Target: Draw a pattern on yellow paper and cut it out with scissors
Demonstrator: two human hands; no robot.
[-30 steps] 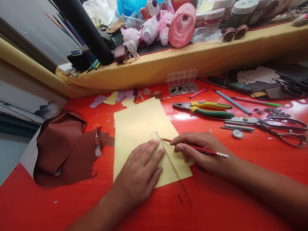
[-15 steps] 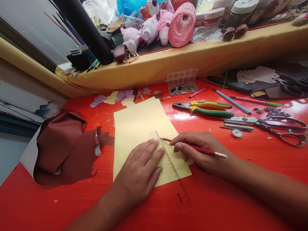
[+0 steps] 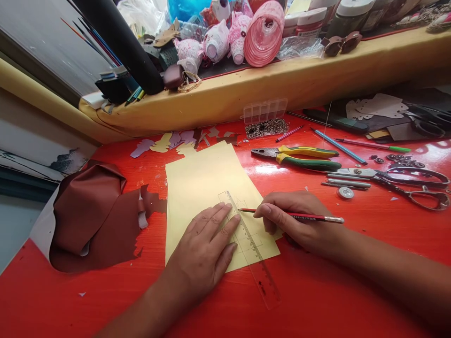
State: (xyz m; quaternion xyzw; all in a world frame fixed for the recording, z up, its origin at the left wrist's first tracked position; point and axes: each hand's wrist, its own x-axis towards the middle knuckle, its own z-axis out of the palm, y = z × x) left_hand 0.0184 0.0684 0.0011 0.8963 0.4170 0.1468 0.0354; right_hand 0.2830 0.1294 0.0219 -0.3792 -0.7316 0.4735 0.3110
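Note:
My left hand (image 3: 207, 249) lies flat on a sheet of yellow paper (image 3: 200, 180), its fingers stretched out over a clear plastic ruler (image 3: 257, 267). The ruler slants across the sheet, and its near end reaches past the paper onto the table. In my right hand (image 3: 299, 225) is a red pencil (image 3: 312, 217), gripped between thumb and fingers. Its tip is at the ruler's right edge, close to my left fingertips; whether it touches the paper I cannot tell. Thin drawn lines show on the paper around and under the ruler.
Brown leather (image 3: 102, 220) lies folded at left on the red table (image 3: 169, 300). To the right are pliers (image 3: 306, 164), scissors (image 3: 384, 176), a blue pen (image 3: 338, 145) and metal rods (image 3: 348, 183). Behind the paper stand paper scraps (image 3: 164, 142) and a box of metal rings (image 3: 266, 126).
My right hand has shifted slightly, and the pencil tip has moved a little toward me along the ruler's edge. The pencil lies more level. My left hand and the ruler stay in place.

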